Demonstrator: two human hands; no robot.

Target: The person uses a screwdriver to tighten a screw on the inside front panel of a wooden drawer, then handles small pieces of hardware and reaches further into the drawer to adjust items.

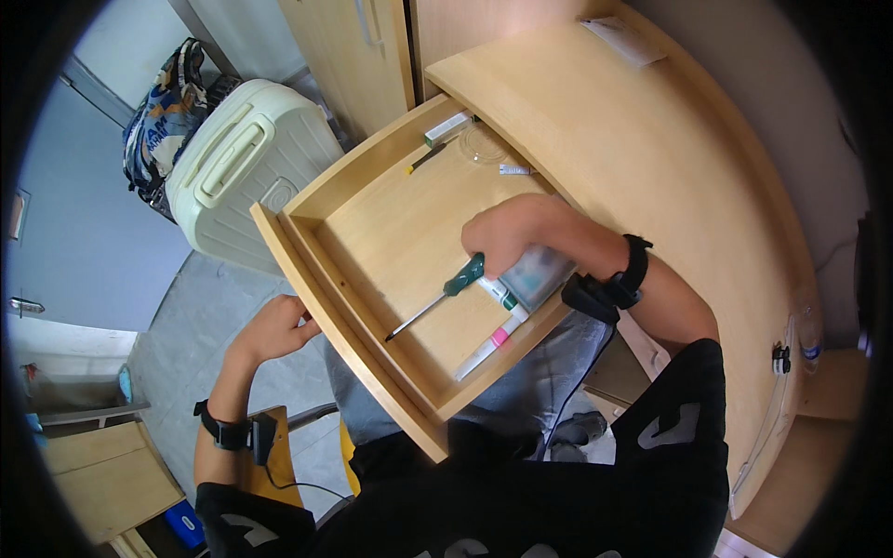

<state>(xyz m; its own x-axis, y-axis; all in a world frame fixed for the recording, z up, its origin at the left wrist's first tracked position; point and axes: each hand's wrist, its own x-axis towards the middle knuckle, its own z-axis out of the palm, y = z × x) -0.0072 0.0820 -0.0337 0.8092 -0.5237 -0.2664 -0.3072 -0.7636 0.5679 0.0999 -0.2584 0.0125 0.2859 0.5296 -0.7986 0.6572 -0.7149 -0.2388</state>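
A light wooden drawer (pixel 358 244) stands pulled out from the desk in front of me. My right hand (pixel 512 232) is inside it, fingers curled round the end of a screwdriver (pixel 463 276) with a dark green handle. Its thin shaft points toward the drawer's front. Partly under my right wrist lies a clear plastic box (pixel 539 277) with small, blurred contents. Beside it are a white and green tube (pixel 498 292) and a white and pink pen-like item (pixel 493 347). My left hand (pixel 277 329) is closed against the drawer front (pixel 339 339) from outside, fingertips partly hidden.
Toward the drawer's back lie a small box (pixel 448 128), a yellow-and-black tool (pixel 426 158), a round clear lid (pixel 483 145) and a small tube (pixel 514 170). A pale suitcase (pixel 256 172) stands left of the drawer, a patterned bag (pixel 166 126) behind it. The desktop (pixel 670 158) curves along the right.
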